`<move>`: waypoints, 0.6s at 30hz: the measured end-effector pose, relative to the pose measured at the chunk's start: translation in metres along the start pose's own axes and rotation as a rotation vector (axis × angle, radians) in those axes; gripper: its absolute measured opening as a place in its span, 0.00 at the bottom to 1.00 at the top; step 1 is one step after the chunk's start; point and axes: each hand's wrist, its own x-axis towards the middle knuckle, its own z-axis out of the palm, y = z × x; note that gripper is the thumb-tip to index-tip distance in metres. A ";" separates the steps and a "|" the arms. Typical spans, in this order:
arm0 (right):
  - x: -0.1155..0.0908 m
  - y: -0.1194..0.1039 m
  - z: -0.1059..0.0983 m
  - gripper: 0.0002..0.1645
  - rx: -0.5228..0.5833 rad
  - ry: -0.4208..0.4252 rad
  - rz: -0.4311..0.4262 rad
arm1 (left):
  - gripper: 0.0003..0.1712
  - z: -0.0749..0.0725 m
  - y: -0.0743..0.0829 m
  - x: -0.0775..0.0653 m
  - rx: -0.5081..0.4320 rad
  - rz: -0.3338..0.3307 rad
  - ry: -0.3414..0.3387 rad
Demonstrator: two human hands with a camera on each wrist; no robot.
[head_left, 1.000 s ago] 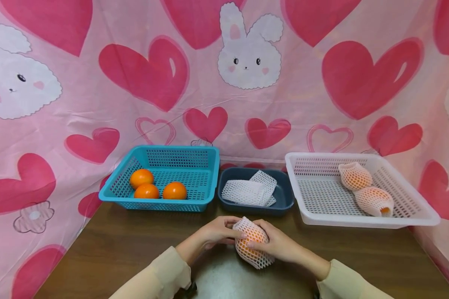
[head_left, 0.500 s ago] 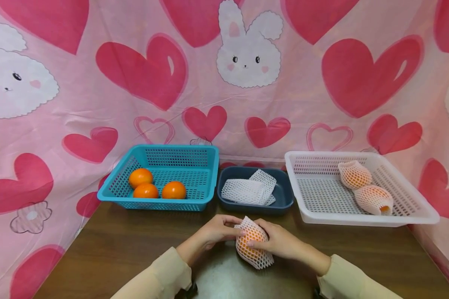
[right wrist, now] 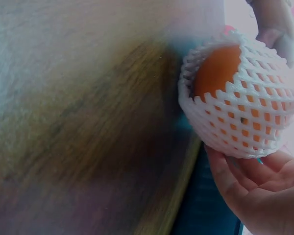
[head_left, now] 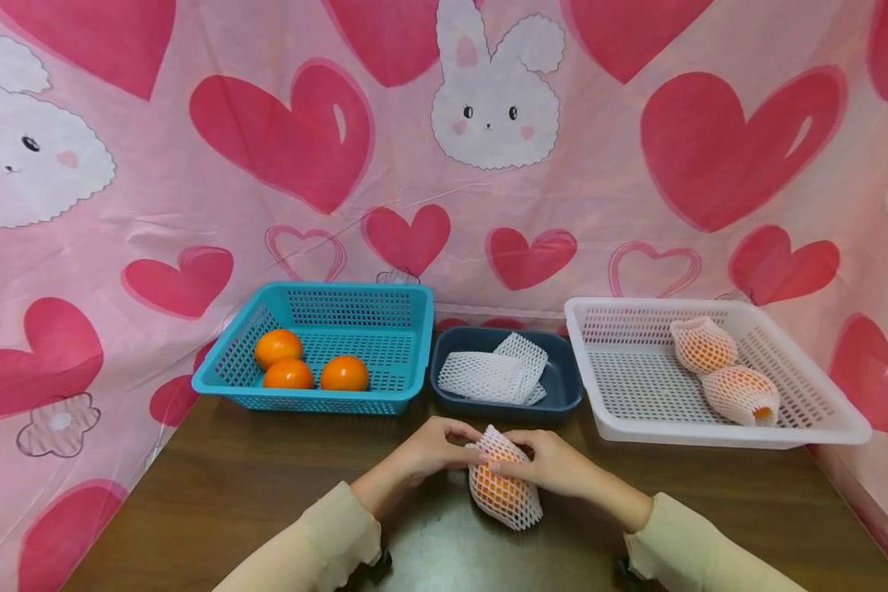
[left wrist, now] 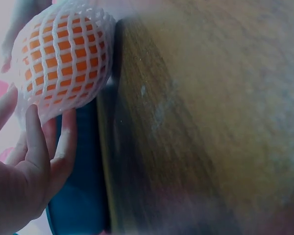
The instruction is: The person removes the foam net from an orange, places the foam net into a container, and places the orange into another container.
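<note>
Netted orange (head_left: 505, 491) sits between the two hands just above or on the near part of the wooden table (head_left: 281, 485); whether it touches the wood I cannot tell. Compared with half a second ago, the right thumb has slid up the foam mesh and now lies close to the left fingertips, near the narrow upper end. The fruit itself has barely shifted, and the containers hold just what they held then.

The left hand (head_left: 435, 452) pinches the upper end of the mesh, while the right hand (head_left: 551, 467) grasps the fruit from its other side, thumb in front and fingers behind.

Farther back stand three containers. The teal basket (head_left: 303, 400) holds three bare oranges (head_left: 344, 373), two close together and one beside them. Next to it, the dark blue tray (head_left: 506, 409) has flat white foam nets (head_left: 481, 376) lying over one another. In the white basket (head_left: 710, 433), two wrapped oranges (head_left: 740, 395) lie near its right side.

The held fruit shows through the mesh as small orange diamonds; at the net's wide end, a patch of smooth skin is uncovered
</note>
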 end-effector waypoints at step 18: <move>0.001 -0.002 -0.006 0.13 0.155 0.132 0.053 | 0.16 0.001 0.005 0.001 0.088 0.086 -0.012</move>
